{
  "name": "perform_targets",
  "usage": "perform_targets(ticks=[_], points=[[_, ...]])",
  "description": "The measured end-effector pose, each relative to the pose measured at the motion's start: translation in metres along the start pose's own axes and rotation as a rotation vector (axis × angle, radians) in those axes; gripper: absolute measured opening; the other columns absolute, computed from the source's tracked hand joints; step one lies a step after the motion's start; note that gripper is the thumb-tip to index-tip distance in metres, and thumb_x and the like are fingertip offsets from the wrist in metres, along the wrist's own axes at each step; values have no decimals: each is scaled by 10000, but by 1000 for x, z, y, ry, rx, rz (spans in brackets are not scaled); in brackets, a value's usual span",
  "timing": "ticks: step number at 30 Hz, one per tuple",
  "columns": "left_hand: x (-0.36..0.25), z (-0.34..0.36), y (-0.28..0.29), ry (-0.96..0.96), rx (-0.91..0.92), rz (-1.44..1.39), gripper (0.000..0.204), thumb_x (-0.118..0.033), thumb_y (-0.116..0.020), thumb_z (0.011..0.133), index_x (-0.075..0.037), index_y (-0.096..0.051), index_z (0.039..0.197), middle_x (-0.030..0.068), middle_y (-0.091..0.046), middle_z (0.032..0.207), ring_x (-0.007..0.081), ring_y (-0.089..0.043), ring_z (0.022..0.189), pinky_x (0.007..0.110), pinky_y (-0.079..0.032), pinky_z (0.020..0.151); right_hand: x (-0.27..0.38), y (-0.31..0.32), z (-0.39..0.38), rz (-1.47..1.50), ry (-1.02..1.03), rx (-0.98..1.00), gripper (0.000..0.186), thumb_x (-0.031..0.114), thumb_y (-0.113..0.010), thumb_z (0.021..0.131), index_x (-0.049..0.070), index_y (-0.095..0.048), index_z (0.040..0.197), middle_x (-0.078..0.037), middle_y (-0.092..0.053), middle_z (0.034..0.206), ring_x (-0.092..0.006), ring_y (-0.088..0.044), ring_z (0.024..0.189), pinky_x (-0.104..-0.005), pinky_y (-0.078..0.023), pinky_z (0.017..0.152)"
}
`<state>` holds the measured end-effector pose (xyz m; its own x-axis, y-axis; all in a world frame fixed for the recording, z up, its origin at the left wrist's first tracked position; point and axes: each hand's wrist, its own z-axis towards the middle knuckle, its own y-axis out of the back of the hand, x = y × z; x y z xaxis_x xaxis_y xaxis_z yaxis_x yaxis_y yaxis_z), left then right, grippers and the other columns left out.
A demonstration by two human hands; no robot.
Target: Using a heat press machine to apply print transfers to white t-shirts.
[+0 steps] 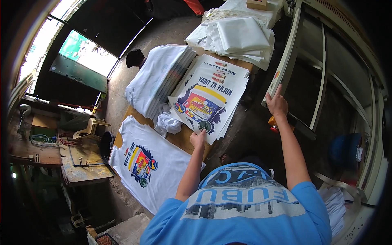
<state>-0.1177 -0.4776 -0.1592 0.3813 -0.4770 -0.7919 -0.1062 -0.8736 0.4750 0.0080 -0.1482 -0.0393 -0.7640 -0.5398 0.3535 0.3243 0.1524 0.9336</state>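
Both arms outstretched: left hand on printed sheets, right hand gripping press frame.

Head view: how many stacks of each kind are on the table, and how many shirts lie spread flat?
Printed transfer sheet stack: 1
Folded white shirt stack: 1
Plain white sheet stack: 1
Printed white shirt spread flat: 1
Total: 4

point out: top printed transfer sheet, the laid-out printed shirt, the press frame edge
top printed transfer sheet (pixel 204 107), head view, on its colourful middle print
laid-out printed shirt (pixel 163 179), head view, on bare white cloth right of the print
press frame edge (pixel 286 61), head view, on the pale bar above the right hand
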Motion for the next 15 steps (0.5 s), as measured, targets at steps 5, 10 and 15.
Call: perform_targets(ticks=[5, 10, 15], points=[[3, 0, -1, 32, 16, -211, 290, -222, -682, 708, 9, -636, 878, 87, -645, 762, 184, -614, 683, 324, -472, 639, 2, 1, -1, -5, 7, -7, 720, 404, -444, 826, -46, -181, 1323, -229, -625, 851, -351, -624, 767, -419, -520, 677], [0, 4, -5, 221, -43, -427, 247, -222, -533, 771, -4, -634, 827, 70, -604, 686, 165, -569, 604, 317, -454, 590, -1, 1, -2, -10, 6, -8, 719, 403, -444, 827, -50, -185, 1321, -235, -623, 846, -354, -623, 767, -421, -520, 677], [23, 28, 7, 136, 56, -163, 206, -230, -506, 770, -40, -577, 804, 65, -577, 777, 174, -566, 664, 341, -466, 517, 7, 1, -2, 5, 18, 3, 718, 403, -446, 828, -50, -187, 1322, -236, -624, 844, -353, -624, 763, -421, -521, 673]])
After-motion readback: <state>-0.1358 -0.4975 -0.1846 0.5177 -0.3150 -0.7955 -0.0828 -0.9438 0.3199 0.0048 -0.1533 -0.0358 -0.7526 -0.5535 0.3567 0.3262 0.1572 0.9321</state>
